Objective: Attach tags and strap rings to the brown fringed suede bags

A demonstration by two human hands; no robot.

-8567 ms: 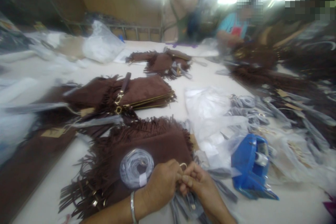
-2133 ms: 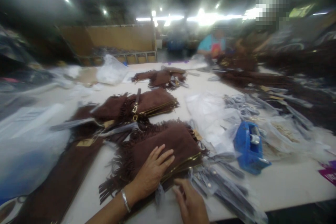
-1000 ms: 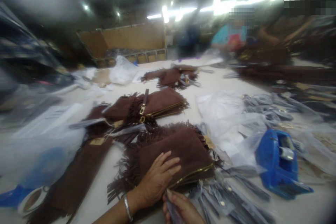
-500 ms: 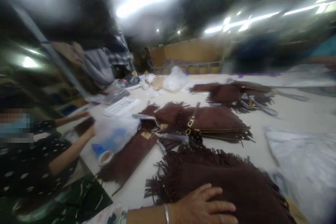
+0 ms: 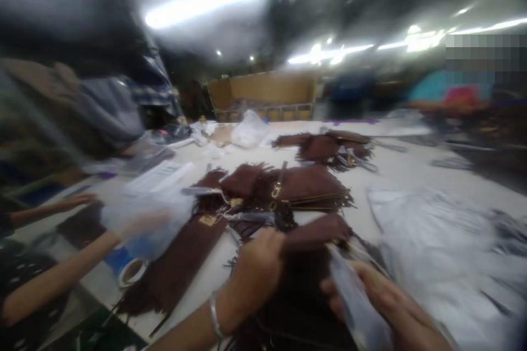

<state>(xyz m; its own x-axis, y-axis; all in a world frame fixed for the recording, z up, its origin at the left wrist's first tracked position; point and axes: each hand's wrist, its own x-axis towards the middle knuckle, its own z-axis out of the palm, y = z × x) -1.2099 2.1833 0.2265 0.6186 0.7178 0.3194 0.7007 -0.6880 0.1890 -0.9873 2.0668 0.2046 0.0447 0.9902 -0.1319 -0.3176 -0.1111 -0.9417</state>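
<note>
My left hand [image 5: 257, 269], with a silver bangle on the wrist, is closed on the edge of a brown fringed suede bag [image 5: 317, 230] and holds it lifted off the white table [image 5: 395, 173]. My right hand [image 5: 379, 296] is blurred by motion; it grips a clear plastic-wrapped strip [image 5: 349, 296] close to the bag's gold zip edge. A stack of matching fringed bags [image 5: 304, 186] lies just beyond my hands.
A second pile of brown bags [image 5: 329, 148] lies farther back. Clear plastic bags [image 5: 436, 230] cover the right side. On the left a co-worker's arms [image 5: 61, 269] reach over a plastic bag and a tape roll [image 5: 132, 271]. Another person in a teal top [image 5: 432, 90] sits far right.
My left hand went from lying flat on the brown bag to gripping its edge and lifting it. My right hand came back into view with a plastic-wrapped strip. The view swung slightly right.
</note>
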